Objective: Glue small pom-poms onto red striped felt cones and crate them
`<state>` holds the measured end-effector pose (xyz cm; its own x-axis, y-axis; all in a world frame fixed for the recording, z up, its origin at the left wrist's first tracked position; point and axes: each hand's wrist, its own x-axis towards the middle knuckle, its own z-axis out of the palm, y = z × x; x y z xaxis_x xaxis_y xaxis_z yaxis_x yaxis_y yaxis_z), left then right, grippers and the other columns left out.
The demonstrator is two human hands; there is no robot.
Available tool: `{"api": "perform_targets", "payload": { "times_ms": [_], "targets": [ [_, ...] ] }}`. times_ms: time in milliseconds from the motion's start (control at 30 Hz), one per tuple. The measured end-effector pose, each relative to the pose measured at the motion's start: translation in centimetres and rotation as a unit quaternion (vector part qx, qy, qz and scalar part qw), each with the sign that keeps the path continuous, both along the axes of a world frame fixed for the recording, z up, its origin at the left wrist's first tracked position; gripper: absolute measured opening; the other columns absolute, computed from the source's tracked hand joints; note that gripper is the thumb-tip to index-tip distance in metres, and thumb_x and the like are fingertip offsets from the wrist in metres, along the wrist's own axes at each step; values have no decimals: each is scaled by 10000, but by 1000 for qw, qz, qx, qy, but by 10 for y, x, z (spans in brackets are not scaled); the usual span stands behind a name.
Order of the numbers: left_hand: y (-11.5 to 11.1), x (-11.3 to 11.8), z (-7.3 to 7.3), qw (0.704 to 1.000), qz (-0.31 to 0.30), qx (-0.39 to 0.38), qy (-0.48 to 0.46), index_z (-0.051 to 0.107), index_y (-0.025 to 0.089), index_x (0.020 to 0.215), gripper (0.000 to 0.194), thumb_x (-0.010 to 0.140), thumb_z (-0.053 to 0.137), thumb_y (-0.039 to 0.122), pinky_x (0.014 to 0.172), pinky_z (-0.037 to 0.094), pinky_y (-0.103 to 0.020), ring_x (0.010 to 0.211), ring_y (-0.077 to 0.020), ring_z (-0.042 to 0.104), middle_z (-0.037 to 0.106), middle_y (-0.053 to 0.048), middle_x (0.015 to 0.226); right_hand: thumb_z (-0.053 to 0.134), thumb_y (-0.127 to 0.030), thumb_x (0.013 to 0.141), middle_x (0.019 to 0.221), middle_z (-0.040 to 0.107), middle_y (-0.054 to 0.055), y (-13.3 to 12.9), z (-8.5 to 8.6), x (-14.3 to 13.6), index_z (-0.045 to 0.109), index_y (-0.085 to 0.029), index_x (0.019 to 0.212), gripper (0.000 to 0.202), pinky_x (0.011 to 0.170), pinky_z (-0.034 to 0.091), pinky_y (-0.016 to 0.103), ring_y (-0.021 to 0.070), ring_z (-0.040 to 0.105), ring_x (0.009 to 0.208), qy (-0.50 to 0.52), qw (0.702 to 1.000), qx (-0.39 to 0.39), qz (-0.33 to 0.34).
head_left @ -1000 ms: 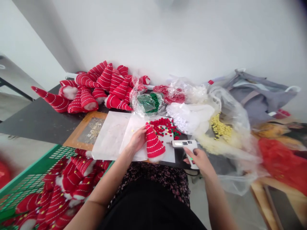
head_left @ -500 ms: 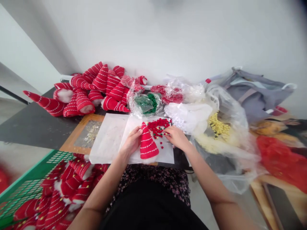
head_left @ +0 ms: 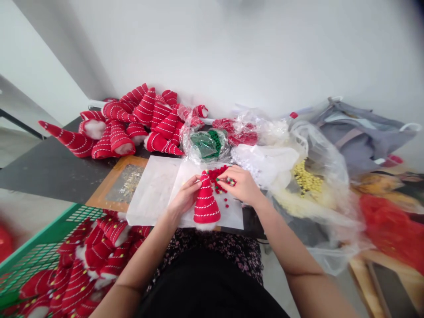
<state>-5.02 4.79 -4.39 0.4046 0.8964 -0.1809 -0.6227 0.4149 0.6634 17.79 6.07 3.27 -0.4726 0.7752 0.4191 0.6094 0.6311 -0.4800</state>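
Observation:
My left hand (head_left: 187, 195) is closed on a red cone-shaped hat (head_left: 206, 203) with white dashed stripes and a fluffy white base. The hat stands with its tip up, and a small yellowish dot shows near the tip. To its right, my right hand (head_left: 243, 187) is pinched, with a small green pom-pom (head_left: 217, 179) at its fingertips, apart from the hat. Red pom-poms (head_left: 218, 170) lie loose behind and below these fingers, partly hidden by them. White paper (head_left: 150, 185) lies under everything here.
More striped red hats (head_left: 132, 119) are piled at the back left. A green basket (head_left: 36, 247) of dotted hats stands below left. Bags of green pom-poms (head_left: 207, 143) and yellow pom-poms (head_left: 306, 179) lie behind and right. A wooden frame (head_left: 112, 176) holds glittery pieces. A grey bag (head_left: 361, 132) sits far right.
My right hand has moved up and left from the loose pom-poms toward the hat's tip, a green pom-pom now visible in its pinch. My left hand keeps its hold on the hat.

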Motion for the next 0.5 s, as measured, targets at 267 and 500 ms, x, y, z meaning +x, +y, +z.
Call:
{"api": "perform_targets", "payload": {
  "times_ms": [267,500],
  "targets": [
    [-2,0,4,1000,-9,12,9,729,182,1034,361,774,945,310,748,506,-258,764,-150,684,747,-20,894,556,-150,1059,882,739,95,-1,13,-33,822,-178,997,274,803,528,369,244,600,868,-132,983,113,64],
    [0,-2,-2,1000,4,-1,9,696,172,1012,379,767,948,314,780,545,-275,814,-178,726,772,-39,923,640,-107,990,966,801,80,28,-5,23,847,-209,1012,232,829,545,339,229,708,905,-100,992,7,-76]
  ]
}}
